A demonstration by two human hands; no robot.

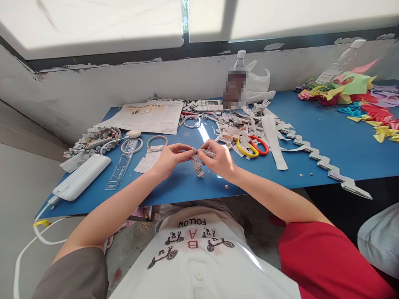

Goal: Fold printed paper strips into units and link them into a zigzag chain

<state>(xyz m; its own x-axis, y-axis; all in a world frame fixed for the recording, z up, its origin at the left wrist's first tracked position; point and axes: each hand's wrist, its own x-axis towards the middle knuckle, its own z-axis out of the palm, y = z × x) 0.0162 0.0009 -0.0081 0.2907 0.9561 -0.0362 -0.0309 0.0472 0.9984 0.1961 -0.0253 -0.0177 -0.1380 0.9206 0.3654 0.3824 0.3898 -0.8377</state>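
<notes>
Risk: as I judge it, the folded newspaper chain [198, 166] hangs from fingertip pinches alone; a slack pinch could let its folds spring open or drop it toward the near table edge
Left hand [170, 158]: closed in a thumb-and-finger pinch on the chain's left end, wrist low, forearm coming in from the near left
Right hand [220, 161]: fingers curled, pinching the chain's right end, palm turned down
Chain's place: just above the blue table [327, 141], near middle, between both hands
Second risk: a right wrist swung outward could catch the scissors [252, 147] just to its right, and the loose strips there
Left side: clear ruler [122, 166] and tape rings [156, 143], apart from the hands
Far: newspaper [146, 117] at the far left, coloured paper pile [358, 97] at the far right
</notes>
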